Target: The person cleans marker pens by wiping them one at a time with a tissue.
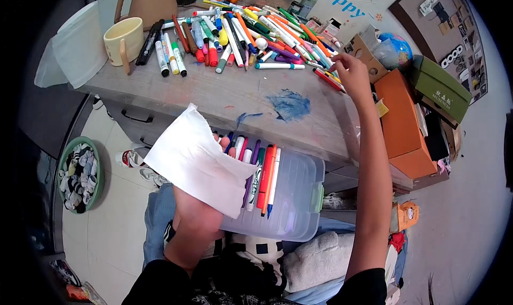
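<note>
My left hand (200,214) holds a white sheet of paper or tissue (195,155), which covers most of the palm; fingertips show past its right edge. Beside it, several markers (263,179) lie in a row on a clear plastic box (296,198) over my lap. My right hand (352,72) is at the right end of a heap of markers (256,35) on the desk, its thumb and fingers pinched together. What lies between those fingertips is too small to make out. Just below them rests a red marker (327,80).
On the desk's left stand a cream mug (123,40) and a translucent white container (80,48). A blue stain (288,104) marks the desktop. At right are an orange box (406,126), a green box (441,88) and a globe (394,49). A green basin (98,179) of socks sits on the floor.
</note>
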`<state>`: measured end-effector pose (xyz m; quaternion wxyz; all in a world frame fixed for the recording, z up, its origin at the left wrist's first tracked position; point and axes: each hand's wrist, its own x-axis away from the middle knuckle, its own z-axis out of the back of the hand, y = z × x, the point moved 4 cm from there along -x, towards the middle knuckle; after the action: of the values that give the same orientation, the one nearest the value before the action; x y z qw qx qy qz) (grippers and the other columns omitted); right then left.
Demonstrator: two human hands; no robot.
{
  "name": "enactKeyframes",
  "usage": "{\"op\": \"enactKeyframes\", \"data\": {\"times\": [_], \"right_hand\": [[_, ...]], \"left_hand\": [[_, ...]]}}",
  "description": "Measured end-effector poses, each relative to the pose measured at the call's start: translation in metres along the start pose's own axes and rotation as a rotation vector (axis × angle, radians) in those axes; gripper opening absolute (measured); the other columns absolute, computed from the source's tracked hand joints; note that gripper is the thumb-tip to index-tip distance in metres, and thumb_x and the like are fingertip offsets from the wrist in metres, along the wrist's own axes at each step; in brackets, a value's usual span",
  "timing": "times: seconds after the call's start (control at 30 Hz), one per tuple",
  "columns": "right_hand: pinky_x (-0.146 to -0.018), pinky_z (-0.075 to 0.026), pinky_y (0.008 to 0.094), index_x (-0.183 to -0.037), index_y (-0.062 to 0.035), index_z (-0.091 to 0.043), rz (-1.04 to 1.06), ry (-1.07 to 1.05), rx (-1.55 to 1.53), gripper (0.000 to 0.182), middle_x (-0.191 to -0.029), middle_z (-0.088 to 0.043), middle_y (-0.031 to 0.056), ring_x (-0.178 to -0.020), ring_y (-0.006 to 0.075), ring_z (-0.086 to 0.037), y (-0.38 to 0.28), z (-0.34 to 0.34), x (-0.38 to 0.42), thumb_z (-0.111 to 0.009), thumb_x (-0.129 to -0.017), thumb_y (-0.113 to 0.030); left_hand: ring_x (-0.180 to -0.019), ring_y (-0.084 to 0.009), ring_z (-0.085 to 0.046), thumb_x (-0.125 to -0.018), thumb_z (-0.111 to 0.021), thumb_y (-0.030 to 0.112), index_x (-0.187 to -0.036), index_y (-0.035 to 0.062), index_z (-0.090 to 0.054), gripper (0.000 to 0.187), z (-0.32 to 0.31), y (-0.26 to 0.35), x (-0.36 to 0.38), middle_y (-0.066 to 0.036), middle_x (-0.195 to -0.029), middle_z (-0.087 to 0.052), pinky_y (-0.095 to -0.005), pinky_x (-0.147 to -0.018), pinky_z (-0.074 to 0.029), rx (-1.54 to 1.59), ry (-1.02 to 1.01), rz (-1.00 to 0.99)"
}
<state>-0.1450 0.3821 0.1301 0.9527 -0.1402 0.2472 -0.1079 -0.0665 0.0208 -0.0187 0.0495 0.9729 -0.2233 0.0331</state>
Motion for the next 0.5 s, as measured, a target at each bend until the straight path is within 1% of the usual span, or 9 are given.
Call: {"op": "enactKeyframes", "data": {"times": [0.13,0.17,0.23,0.27,0.33,0.37,0.43,0.47,0.5], "right_hand": [[-0.076,-0.052,0.0365,-0.098,-0.0022,-0.070,0.148,-0.070,0.014,0.021,-0.085,-0.070,0.0149,-0.081,0.0250,-0.068,0.000,-0.007,-0.001,-0.064,-0.083,-0.016],[-0.076,-0.052,0.0365,-0.098,-0.0022,-0.070,0.147,-0.070,0.015,0.021,-0.085,-0.070,0.0149,-0.081,0.0250,-0.068,0.003,-0.009,-0.002,-0.064,-0.083,-0.016],[-0.083,-0.049,0.0347,-0.098,-0.0035,-0.071,0.202,-0.147,0.232,0.020,-0.094,-0.071,0.0109,-0.086,0.0219,-0.065,-0.003,-0.017,-0.003,-0.063,-0.085,-0.017],[-0.083,-0.049,0.0347,-0.098,-0.0035,-0.071,0.204,-0.145,0.234,0.020,-0.094,-0.071,0.0109,-0.086,0.0219,-0.065,-0.005,-0.019,-0.004,-0.063,-0.085,-0.017],[-0.092,-0.042,0.0382,-0.095,-0.0075,-0.074,0.134,-0.315,0.254,0.021,-0.097,-0.069,0.0108,-0.095,0.0252,-0.060,-0.018,-0.024,0.001,-0.067,-0.083,-0.023],[-0.092,-0.042,0.0382,-0.095,-0.0075,-0.074,0.132,-0.318,0.257,0.021,-0.097,-0.069,0.0108,-0.095,0.0252,-0.060,-0.019,-0.025,0.000,-0.067,-0.083,-0.023],[-0.097,-0.036,0.0398,-0.094,-0.0095,-0.075,0.173,-0.379,0.352,0.023,-0.095,-0.069,0.0107,-0.098,0.0272,-0.056,-0.022,-0.031,-0.002,-0.070,-0.082,-0.028],[-0.096,-0.036,0.0396,-0.092,-0.0096,-0.074,0.206,-0.349,0.399,0.022,-0.093,-0.068,0.0109,-0.093,0.0268,-0.057,-0.024,-0.031,-0.002,-0.070,-0.081,-0.028],[-0.096,-0.036,0.0396,-0.092,-0.0096,-0.074,0.209,-0.351,0.397,0.022,-0.093,-0.068,0.0109,-0.093,0.0268,-0.057,-0.025,-0.032,-0.002,-0.070,-0.081,-0.028]], "left_hand": [[-0.125,-0.0253,-0.047,-0.102,-0.033,0.041,-0.132,0.0012,-0.047,0.052,-0.001,0.000,0.001,-0.011,-0.126,-0.054,-0.0420,-0.112,-0.032,0.024,-0.040,0.027],[-0.125,-0.0254,-0.047,-0.102,-0.033,0.041,-0.132,0.0011,-0.046,0.052,-0.001,-0.001,0.001,-0.011,-0.126,-0.054,-0.0420,-0.112,-0.032,0.026,-0.045,0.029],[-0.125,-0.0255,-0.047,-0.102,-0.032,0.041,-0.132,0.0009,-0.046,0.051,-0.001,0.000,0.001,-0.011,-0.126,-0.054,-0.0421,-0.112,-0.032,0.029,-0.050,0.027],[-0.125,-0.0255,-0.047,-0.102,-0.032,0.041,-0.132,0.0008,-0.045,0.052,0.001,-0.001,0.001,-0.011,-0.127,-0.053,-0.0421,-0.112,-0.032,0.029,-0.026,0.016],[-0.126,-0.0255,-0.047,-0.102,-0.032,0.041,-0.133,0.0007,-0.044,0.052,0.000,-0.002,-0.001,-0.011,-0.127,-0.053,-0.0422,-0.112,-0.032,0.034,-0.008,0.010],[-0.126,-0.0256,-0.046,-0.102,-0.032,0.042,-0.133,0.0006,-0.044,0.052,0.000,-0.002,0.000,-0.011,-0.127,-0.053,-0.0422,-0.112,-0.032,0.033,0.003,0.009],[-0.126,-0.0257,-0.046,-0.102,-0.032,0.042,-0.133,0.0006,-0.043,0.053,0.001,-0.002,0.001,-0.011,-0.128,-0.053,-0.0422,-0.113,-0.032,0.033,0.018,0.004],[-0.126,-0.0258,-0.046,-0.102,-0.032,0.042,-0.134,0.0007,-0.043,0.053,0.001,-0.002,0.001,-0.011,-0.128,-0.052,-0.0427,-0.113,-0.032,0.033,0.007,0.009],[-0.127,-0.0259,-0.046,-0.102,-0.032,0.043,-0.135,0.0008,-0.042,0.054,0.001,-0.001,0.001,-0.011,-0.128,-0.052,-0.0433,-0.113,-0.031,0.033,-0.006,0.013]]}}
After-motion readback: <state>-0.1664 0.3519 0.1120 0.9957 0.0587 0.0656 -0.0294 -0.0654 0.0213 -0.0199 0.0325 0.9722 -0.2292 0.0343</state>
